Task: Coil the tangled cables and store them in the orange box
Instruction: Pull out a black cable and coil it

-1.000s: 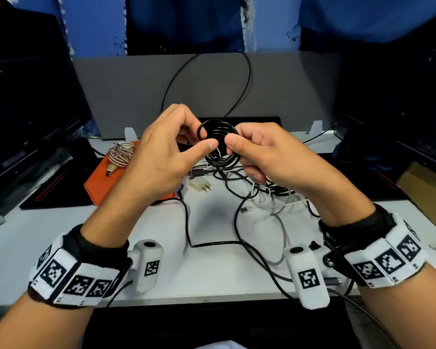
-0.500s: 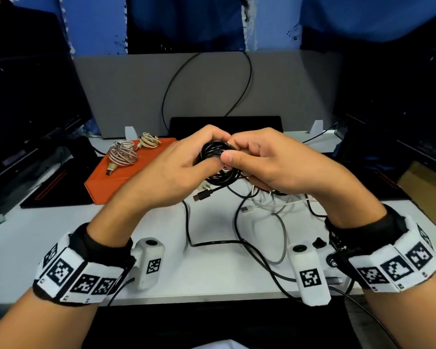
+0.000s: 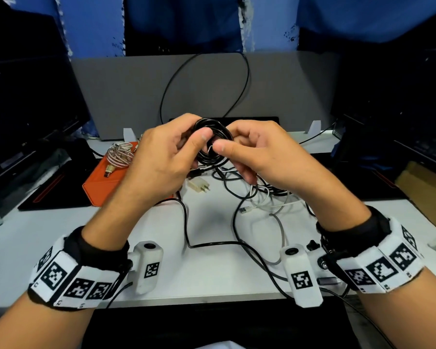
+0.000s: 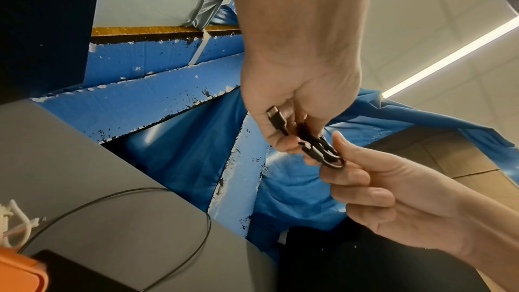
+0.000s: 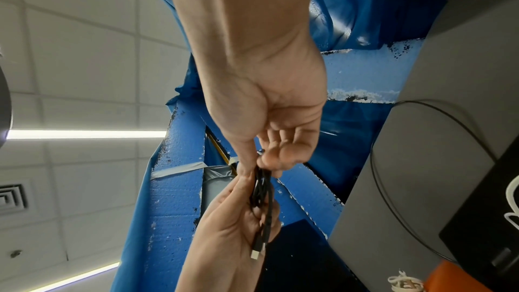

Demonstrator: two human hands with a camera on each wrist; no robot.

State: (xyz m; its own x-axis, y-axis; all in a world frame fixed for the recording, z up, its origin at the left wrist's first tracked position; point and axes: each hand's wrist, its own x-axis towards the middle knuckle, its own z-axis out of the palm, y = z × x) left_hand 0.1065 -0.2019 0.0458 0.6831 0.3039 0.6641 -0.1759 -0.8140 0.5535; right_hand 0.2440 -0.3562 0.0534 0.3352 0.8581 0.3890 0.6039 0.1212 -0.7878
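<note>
Hands: two, raised together above the desk [image 3: 61, 233], both on one black coiled cable [image 3: 213, 141].
Left hand [image 3: 161, 157]: thumb and curled fingers pinch the coil's near-left side; its USB plug [image 4: 276, 119] lies against the fingers.
Right hand [image 3: 264, 157]: thumb and fingers pinch the coil's right side.
Orange box [image 3: 103, 182]: one, on the desk left of the left hand, holding one silver braided coil [image 3: 120, 154].
Loose cables [image 3: 257, 197]: several black and white, tangled below the right hand; exact count unclear.
Charger plug [image 3: 199, 185]: one, white, below the hands.

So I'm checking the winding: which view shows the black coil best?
The head view: the black coil faces it as a full ring. Both wrist views catch it edge-on, partly covered by fingers.
</note>
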